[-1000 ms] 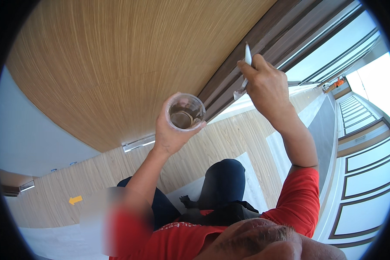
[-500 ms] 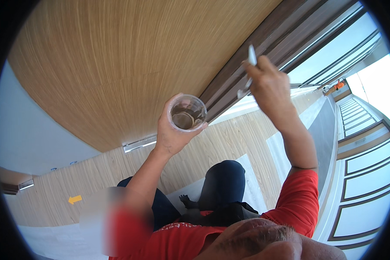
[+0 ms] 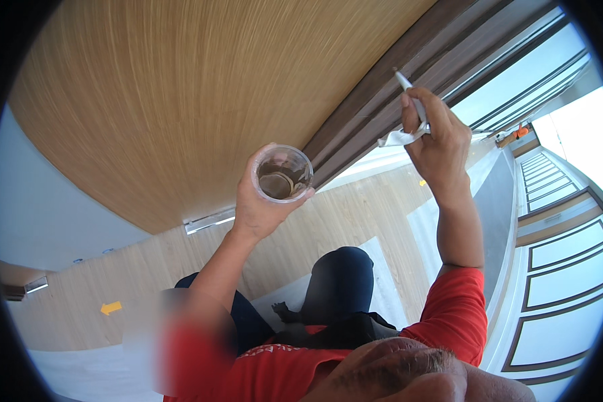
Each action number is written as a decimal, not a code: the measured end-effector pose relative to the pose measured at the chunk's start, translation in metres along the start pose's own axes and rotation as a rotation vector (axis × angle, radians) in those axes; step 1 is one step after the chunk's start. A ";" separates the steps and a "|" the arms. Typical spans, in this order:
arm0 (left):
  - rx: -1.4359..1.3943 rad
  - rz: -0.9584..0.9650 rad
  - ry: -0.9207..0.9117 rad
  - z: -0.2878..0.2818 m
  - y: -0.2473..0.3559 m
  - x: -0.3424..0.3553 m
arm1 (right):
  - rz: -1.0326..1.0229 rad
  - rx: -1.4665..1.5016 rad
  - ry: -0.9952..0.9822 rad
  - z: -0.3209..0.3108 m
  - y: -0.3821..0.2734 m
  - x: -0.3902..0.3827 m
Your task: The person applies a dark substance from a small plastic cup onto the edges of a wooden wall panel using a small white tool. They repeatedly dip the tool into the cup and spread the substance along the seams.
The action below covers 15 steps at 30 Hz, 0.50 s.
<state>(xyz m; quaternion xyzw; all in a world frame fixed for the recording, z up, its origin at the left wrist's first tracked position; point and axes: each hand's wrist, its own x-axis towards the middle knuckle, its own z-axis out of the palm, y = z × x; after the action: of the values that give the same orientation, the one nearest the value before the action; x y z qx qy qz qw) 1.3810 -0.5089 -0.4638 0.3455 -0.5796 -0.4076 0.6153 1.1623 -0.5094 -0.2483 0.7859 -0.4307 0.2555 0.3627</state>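
My left hand is wrapped round a clear plastic cup, whose open top faces up. A little brown liquid lies at its bottom. On the right, my right hand pinches a slim, pale, brush-like stick with a small dark tip. A crumpled white piece of cloth or paper hangs from the same fingers. That tip is close to the dark brown door frame; I cannot tell whether it touches. The cup is beside the lower part of the frame.
A large wood-grain door panel fills the upper left. Below it runs a light wood floor with white sheeting and a yellow arrow. White panelled walls line the right. Far off is someone in orange.
My right hand has moved a little right and turned, so the stick slants more and the white piece shows more. The cup sits slightly further left in the view.
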 end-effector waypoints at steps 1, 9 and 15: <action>0.008 0.003 -0.003 0.000 0.000 0.000 | -0.001 0.030 -0.016 0.001 0.001 -0.002; 0.012 0.006 -0.020 -0.002 0.000 0.001 | 0.147 0.140 -0.044 0.000 0.000 0.004; 0.014 0.014 -0.021 -0.003 0.006 0.001 | 0.134 0.202 0.029 0.004 0.007 0.008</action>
<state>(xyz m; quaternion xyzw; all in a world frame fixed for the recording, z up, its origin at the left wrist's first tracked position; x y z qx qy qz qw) 1.3849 -0.5074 -0.4588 0.3412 -0.5912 -0.4030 0.6096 1.1609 -0.5186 -0.2424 0.7842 -0.4490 0.3326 0.2699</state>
